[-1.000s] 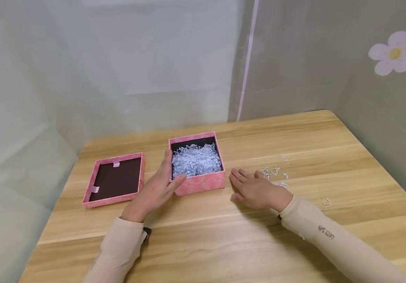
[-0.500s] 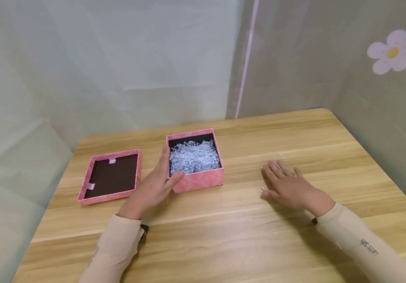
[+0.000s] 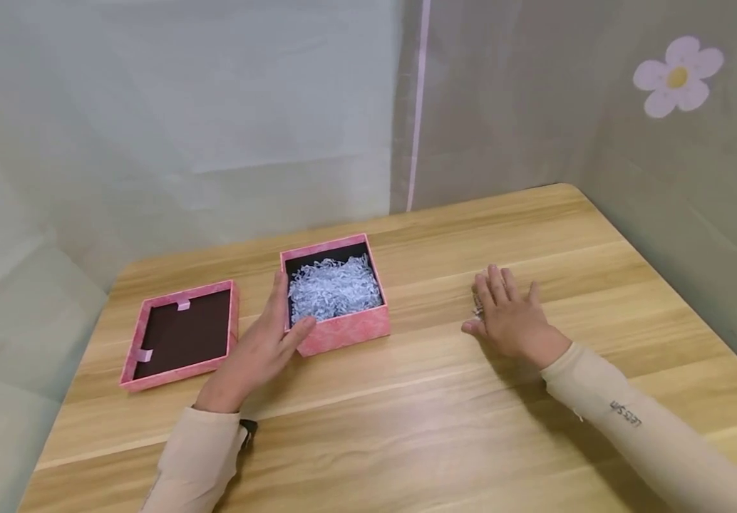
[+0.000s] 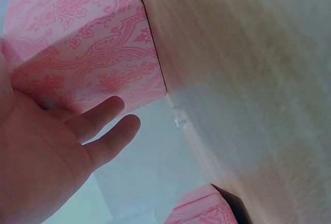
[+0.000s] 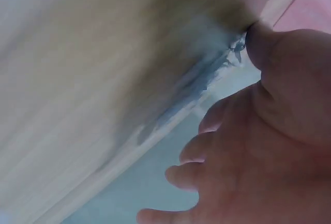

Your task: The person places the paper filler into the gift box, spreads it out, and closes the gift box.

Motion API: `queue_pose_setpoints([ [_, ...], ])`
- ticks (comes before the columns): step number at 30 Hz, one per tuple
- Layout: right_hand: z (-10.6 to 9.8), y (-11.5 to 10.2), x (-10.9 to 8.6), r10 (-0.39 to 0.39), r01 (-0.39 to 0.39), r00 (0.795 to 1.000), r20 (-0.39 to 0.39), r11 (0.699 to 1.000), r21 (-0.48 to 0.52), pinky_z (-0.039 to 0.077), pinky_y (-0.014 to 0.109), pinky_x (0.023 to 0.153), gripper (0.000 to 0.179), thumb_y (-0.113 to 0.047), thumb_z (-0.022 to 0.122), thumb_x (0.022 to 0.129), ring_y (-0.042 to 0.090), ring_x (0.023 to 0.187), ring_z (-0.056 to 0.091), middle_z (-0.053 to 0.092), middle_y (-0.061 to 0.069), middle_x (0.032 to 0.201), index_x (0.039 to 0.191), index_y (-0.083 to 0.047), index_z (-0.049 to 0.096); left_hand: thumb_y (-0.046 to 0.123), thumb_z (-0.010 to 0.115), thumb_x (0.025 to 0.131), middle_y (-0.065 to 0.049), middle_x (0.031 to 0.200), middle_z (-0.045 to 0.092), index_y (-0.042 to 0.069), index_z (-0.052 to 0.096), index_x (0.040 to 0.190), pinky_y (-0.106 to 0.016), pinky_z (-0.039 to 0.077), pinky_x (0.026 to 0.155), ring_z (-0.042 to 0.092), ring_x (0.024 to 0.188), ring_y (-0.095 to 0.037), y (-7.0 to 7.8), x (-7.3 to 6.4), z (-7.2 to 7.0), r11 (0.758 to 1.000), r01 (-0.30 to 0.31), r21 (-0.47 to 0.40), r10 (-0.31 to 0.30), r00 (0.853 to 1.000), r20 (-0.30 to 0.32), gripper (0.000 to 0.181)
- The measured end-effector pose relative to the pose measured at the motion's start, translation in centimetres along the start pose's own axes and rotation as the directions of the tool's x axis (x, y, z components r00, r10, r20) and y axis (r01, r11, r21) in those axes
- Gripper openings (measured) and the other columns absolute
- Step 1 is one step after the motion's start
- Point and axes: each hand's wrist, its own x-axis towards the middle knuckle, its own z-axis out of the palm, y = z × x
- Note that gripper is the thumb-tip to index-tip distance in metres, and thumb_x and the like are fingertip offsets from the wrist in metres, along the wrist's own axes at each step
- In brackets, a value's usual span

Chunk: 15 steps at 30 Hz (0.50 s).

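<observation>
My left hand (image 3: 249,363) rests against the front left corner of an open pink patterned box (image 3: 346,333). Its fingers lie fairly straight along the left wall, and its thumb touches the front rim. In the left wrist view two fingertips extend past the patterned box wall (image 4: 98,53). Pale blue shredded paper (image 3: 333,288) fills the dark inside of the box. Off to the right, my right hand (image 3: 512,324) lies palm down low over the wooden table with fingers spread. A small heap of paper shreds (image 5: 220,71) sits by its thumb, mostly hidden in the head view.
The pink box lid (image 3: 179,331) lies inside up on the left, with a dark lining and two small pale tabs. The wooden table (image 3: 368,442) ends near grey-white curtains (image 3: 246,107) at the back. A printed flower (image 3: 678,77) is on the right-hand curtain.
My right hand has moved right, away from the box, then slightly forward, and the scattered shreds are now gathered by it. My left hand stays at the box; the view has shifted.
</observation>
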Motion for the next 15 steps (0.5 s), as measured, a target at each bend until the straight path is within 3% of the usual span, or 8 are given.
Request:
queue_pose_setpoints([
  [4,-0.4,2.7,0.1,0.05,-0.049,0.999,-0.007,0.994,0.099,0.006,0.08,0.105,0.081,-0.047,0.041,0.108,0.053,0.147,-0.001,-0.002,0.035,0.161,0.159,0.006,0.007,0.049,0.045,0.106,-0.004,0.167,-0.015,0.016,-0.019,0.159,-0.054,0.013,0.119,0.0,0.153,-0.031,-0.1,0.1,0.0,1.0,-0.01,-0.002,0.01,1.0,0.007,0.09],
  [8,-1.2,5.6,-1.5,0.043,-0.043,0.999,0.004,0.976,0.214,0.006,0.082,0.102,0.09,-0.055,0.046,0.104,0.055,0.146,-0.004,-0.007,0.036,0.16,0.161,0.002,0.005,0.051,0.045,0.106,-0.004,0.167,-0.015,0.016,-0.02,0.159,-0.055,0.013,0.119,0.001,0.153,-0.033,-0.1,0.2,-0.1,1.0,-0.001,0.005,0.001,1.0,0.017,0.091],
  [15,-0.9,12.1,-5.5,0.075,-0.107,0.991,0.109,0.939,0.325,0.009,0.086,0.094,0.124,-0.067,0.072,0.081,0.063,0.141,-0.004,-0.01,0.042,0.157,0.162,-0.007,0.0,0.05,0.045,0.106,-0.005,0.167,-0.015,0.017,-0.02,0.159,-0.058,0.013,0.118,0.002,0.152,-0.036,-0.1,0.1,-0.5,1.0,-0.008,0.002,0.008,1.0,0.009,0.09],
])
